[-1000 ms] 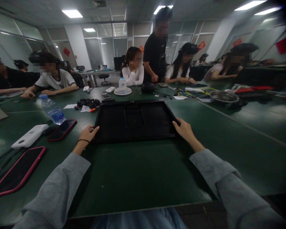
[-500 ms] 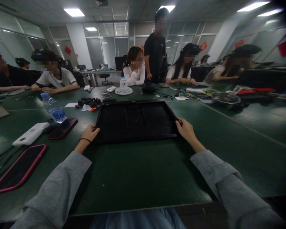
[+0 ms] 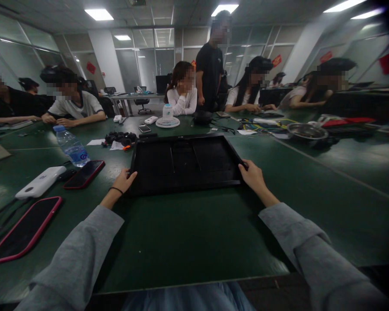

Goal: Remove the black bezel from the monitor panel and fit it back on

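Observation:
A black rectangular tray-like panel [image 3: 184, 162] with a raised rim rests on the green table in front of me. Two thin lines run down its recessed middle, and a small rectangular part shows near its far edge; what kind of thing it is, I cannot tell. At its left side my left hand [image 3: 125, 180] is closed on the rim, thumb on top. My right hand [image 3: 251, 175] grips the opposite rim in the same way. The fingers under the rim on both sides are hidden.
Left of the panel are a water bottle [image 3: 71, 147], two phones, one of them a red-edged phone [image 3: 26, 229], and a white power bank [image 3: 40, 182]. Beyond it stands a white fan [image 3: 167, 117]. A metal bowl [image 3: 307, 131] and cables lie far right. Several people surround the table.
Both hands keep hold of the panel, which stays in nearly the same place. The view has shifted slightly. Across the table, a person's hands on the right have moved a little.

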`<state>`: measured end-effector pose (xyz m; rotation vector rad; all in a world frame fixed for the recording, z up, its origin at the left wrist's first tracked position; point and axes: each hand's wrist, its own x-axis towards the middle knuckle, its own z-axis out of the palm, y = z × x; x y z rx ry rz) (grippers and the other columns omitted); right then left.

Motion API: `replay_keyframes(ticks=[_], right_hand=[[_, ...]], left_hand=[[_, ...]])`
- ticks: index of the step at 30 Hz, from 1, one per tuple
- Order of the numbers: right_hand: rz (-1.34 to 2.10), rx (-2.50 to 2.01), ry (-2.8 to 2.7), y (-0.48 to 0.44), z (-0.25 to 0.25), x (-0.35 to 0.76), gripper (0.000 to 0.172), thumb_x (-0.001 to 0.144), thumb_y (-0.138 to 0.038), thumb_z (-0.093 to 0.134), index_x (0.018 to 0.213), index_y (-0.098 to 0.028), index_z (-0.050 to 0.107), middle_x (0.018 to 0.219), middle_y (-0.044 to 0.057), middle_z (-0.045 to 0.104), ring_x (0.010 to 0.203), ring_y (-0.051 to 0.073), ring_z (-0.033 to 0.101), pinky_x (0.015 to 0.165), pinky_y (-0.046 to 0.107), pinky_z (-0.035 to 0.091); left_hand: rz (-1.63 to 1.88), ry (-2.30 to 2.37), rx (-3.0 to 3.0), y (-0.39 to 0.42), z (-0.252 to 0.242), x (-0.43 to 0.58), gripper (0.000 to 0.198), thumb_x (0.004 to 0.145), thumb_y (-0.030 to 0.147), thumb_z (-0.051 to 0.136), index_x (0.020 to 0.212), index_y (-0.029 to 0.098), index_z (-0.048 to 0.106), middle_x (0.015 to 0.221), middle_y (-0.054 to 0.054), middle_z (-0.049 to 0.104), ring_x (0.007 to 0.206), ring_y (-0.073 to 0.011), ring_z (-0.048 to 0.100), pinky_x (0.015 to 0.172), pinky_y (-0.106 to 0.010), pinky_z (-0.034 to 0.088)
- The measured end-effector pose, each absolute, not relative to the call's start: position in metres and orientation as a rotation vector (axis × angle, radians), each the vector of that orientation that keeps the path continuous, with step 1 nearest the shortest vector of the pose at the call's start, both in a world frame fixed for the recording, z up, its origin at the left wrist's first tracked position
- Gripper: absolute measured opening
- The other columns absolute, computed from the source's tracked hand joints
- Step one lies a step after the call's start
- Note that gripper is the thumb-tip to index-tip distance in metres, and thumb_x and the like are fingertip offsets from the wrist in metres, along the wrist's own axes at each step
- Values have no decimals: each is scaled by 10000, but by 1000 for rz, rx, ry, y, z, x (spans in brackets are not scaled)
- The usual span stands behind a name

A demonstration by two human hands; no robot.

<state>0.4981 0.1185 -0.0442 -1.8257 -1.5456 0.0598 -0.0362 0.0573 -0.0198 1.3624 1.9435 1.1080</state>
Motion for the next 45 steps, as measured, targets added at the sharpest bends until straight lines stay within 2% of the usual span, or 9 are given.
replay_keyframes(ticks=[9,19,25,38,45], right_hand=[[40,-1818,-1539,118,-43,498,430,925,-342,506,1275,-131,641,1100,172,719,1049,303,668,913,433,503],[29,-1860,-1527,118,-43,500,436,923,-382,504,1272,-164,648,1092,152,721,1006,289,668,883,425,504],[-14,-1872,-1532,114,-42,494,449,931,-382,459,1276,-157,639,1081,158,719,960,297,665,838,426,503],[-45,-1914,-1600,107,-36,489,421,951,-321,446,1289,-125,603,1052,179,715,978,298,670,851,413,491],[-67,-1943,-1667,105,-37,487,448,939,-312,412,1293,-87,571,1004,209,691,940,325,655,837,454,497]], left_hand=[[1087,1958,1327,59,-20,-38,454,761,467,747,1080,198,571,914,-80,761,877,-249,741,822,-384,581],[835,2146,1587,56,-23,-41,468,869,528,601,1191,191,555,1016,-109,763,976,-256,725,877,-355,531],[707,2232,1676,56,-22,-39,537,933,592,443,1260,174,522,1134,-157,734,1078,-290,691,905,-392,505],[585,2349,1689,51,-13,-37,555,942,627,353,1242,205,555,1130,-163,732,1118,-341,667,921,-447,490],[578,2370,1741,50,-13,-41,576,942,626,346,1261,206,577,1078,-153,738,1055,-333,683,901,-441,502]])
